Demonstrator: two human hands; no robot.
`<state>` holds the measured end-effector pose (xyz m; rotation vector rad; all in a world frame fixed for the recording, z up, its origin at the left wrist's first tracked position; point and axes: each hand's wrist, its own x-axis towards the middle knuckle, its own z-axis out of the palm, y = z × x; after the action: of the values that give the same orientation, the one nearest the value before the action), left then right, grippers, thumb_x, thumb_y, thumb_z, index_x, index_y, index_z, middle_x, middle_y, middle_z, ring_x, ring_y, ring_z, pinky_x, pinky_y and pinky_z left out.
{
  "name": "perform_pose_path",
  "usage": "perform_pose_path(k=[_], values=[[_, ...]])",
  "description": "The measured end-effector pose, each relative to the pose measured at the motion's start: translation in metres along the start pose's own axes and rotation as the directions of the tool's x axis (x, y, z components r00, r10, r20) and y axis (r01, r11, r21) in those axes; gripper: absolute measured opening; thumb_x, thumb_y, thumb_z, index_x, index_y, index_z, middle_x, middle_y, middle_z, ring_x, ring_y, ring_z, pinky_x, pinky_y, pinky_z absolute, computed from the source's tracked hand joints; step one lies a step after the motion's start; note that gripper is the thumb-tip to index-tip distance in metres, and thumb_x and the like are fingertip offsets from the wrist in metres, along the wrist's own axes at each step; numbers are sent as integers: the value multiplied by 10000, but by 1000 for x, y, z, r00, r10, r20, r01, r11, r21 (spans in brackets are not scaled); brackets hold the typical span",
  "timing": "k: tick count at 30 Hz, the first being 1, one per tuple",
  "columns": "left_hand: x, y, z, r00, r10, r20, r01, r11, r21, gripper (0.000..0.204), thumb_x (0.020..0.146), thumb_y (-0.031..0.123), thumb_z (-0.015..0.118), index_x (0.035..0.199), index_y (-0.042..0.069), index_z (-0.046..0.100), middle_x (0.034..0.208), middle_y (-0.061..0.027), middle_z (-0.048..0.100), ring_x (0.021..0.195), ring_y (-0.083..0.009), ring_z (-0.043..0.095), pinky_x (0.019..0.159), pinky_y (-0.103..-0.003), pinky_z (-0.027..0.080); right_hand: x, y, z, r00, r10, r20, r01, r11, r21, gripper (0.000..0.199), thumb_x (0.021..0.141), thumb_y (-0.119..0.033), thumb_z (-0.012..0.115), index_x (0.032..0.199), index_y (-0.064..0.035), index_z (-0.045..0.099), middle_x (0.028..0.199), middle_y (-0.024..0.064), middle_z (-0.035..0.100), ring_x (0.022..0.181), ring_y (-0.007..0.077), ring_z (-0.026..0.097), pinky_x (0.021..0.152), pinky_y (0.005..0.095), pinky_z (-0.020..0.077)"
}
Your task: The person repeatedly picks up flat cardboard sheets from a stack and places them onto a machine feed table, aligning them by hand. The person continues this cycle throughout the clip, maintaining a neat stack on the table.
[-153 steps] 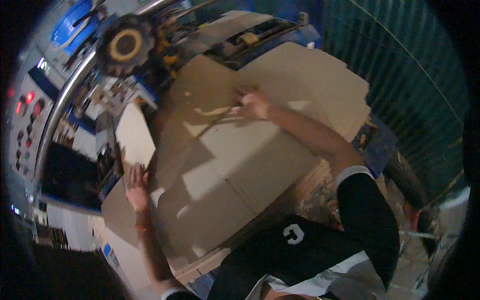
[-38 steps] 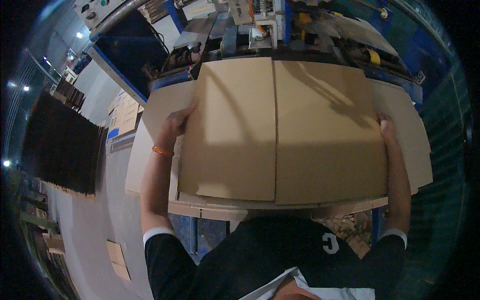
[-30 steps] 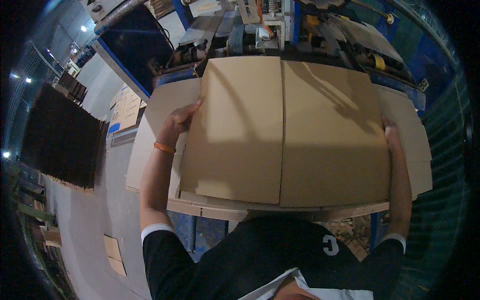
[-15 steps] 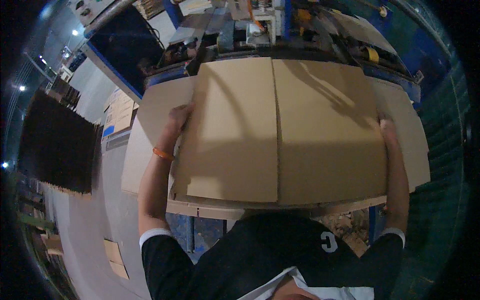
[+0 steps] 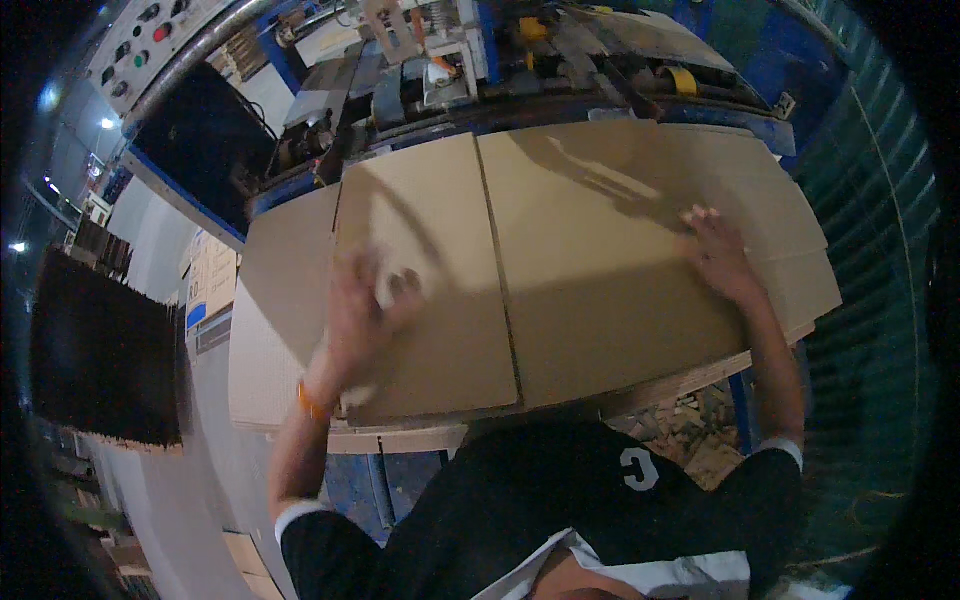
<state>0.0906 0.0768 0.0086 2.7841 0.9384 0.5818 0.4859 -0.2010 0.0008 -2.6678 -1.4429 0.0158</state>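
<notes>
A folded brown cardboard sheet (image 5: 590,290) lies in front of me on a wider stack of cardboard (image 5: 280,310), a seam running down its middle. Over its left panel is my left hand (image 5: 362,305), blurred, with thumb and fingers apart and nothing held. An orange band (image 5: 311,400) circles that wrist. My right hand (image 5: 720,255) is at the sheet's right part, fingers stretched out and holding nothing. Whether either palm touches the cardboard I cannot tell.
A machine with rollers (image 5: 450,90) stands beyond the far edge. At upper left is a button panel (image 5: 140,50). A dark stack (image 5: 105,350) stands at left, a green corrugated wall (image 5: 870,300) at right. Cardboard scraps (image 5: 695,430) lie below the table.
Both hands have let go of the sheet's side edges and moved inward over its top. The sheet lies flatter on the stack, and the view has turned slightly.
</notes>
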Motion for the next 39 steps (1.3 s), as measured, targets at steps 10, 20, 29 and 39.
perform_pose_path(k=[10, 20, 29, 39], values=[[-78, 49, -11, 903, 234, 361, -243, 970, -19, 1005, 557, 554, 730, 1343, 64, 340, 1429, -227, 195, 1331, -415, 139, 1052, -571, 101, -83, -30, 5, 950, -285, 126, 282, 958, 44, 1015, 545, -672, 656, 1357, -146, 350, 1460, 135, 190, 1348, 362, 120, 1067, 570, 34], [-62, 9, -6, 958, 189, 215, -211, 974, 87, 808, 666, 478, 678, 1289, 34, 418, 1363, -174, 357, 1268, -357, 323, 1046, -475, 244, -58, -45, 10, 958, -273, 82, 275, 961, -17, 977, 594, -682, 618, 1371, -170, 321, 1470, 111, 167, 1360, 345, 76, 1065, 570, 40], [-45, -24, -12, 809, 587, 0, -554, 764, 332, 547, 744, 349, 616, 1167, 11, 535, 1209, -148, 531, 1178, -286, 469, 1004, -437, 347, -19, -44, 12, 954, -287, 85, 291, 956, -39, 944, 581, -583, 685, 1355, -169, 339, 1451, 112, 219, 1346, 338, 155, 1063, 563, 97], [63, -69, 37, 888, 447, -111, -396, 864, 310, 552, 800, 320, 586, 1247, 22, 461, 1268, -132, 482, 1215, -288, 418, 1025, -490, 293, 90, -46, 21, 964, -264, 15, 261, 960, 96, 810, 718, -619, 560, 1335, -131, 366, 1419, 126, 281, 1301, 352, 258, 1055, 498, 205]])
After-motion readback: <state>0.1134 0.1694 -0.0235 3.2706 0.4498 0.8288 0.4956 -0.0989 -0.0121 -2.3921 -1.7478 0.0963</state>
